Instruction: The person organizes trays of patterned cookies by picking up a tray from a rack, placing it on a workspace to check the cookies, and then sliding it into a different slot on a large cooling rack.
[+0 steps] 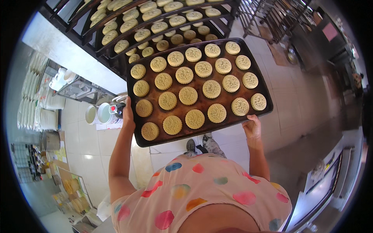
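Note:
Both my hands carry a dark baking tray in front of me, tilted a little so its right side sits higher in the view. Rows of round, pale yellow mooncakes with stamped tops and fluted sides lie on it. My left hand grips the tray's left edge. At the near right corner, my right hand is closed on the rim, its fingers partly hidden beneath. The tray's far edge reaches up to a dark metal rack; whether they touch I cannot tell.
More trays of mooncakes fill the rack. On the left floor stand white buckets and a dark bottle with a red cap. Another metal rack stands far right. A steel appliance is at the near right.

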Available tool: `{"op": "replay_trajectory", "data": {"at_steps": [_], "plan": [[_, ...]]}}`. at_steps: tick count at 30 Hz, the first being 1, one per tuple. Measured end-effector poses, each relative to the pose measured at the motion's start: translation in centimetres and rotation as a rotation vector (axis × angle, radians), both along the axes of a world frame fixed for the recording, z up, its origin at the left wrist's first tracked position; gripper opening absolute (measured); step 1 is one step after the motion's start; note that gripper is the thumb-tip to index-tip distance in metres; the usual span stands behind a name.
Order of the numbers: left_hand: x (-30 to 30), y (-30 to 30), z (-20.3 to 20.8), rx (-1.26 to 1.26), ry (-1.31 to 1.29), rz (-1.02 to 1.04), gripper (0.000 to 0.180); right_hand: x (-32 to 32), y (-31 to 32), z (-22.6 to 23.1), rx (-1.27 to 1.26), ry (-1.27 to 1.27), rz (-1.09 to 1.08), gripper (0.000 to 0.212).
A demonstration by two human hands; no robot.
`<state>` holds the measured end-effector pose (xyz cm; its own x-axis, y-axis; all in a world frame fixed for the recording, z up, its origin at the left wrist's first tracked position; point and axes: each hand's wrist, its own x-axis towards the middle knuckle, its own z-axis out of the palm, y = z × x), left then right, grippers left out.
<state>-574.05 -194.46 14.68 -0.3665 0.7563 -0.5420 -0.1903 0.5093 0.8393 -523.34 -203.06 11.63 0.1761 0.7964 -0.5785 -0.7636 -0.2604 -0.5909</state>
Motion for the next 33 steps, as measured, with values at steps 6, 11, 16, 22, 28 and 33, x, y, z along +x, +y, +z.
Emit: {"op": "replay_trajectory", "data": {"at_steps": [6, 11, 16, 22, 28, 33], "plan": [[-1.2, 3.5, 1.2, -0.012, -0.143, -0.105, 0.063, -4.1, -2.8, 4.0, 0.008, -0.135, -0.174, 0.013], [-1.8, 11.2, -0.9, -0.047, -0.07, -0.252, 0.068, -9.5, -5.3, 4.2, -0.116, -0.259, -0.433, 0.011], [-0.9, 17.9, -2.3, 0.019, -0.467, -0.45, 0.063, -16.8, -6.2, 5.3, -0.063, -0.219, -0.688, 0.023], [2.3, 28.1, -1.6, 0.286, -0.51, -0.776, 0.066, -22.0, -2.9, 2.0, 0.138, -0.238, -0.933, 0.022], [6.2, 36.6, -3.6, 0.268, -0.622, -1.115, 0.065, -30.1, -1.2, -3.7, 0.207, -0.23, -1.22, 0.02], [9.6, 41.1, -4.7, 0.236, -0.682, -1.345, 0.067, -33.8, 1.6, -5.3, 0.273, -0.307, -1.453, 0.031]]}}
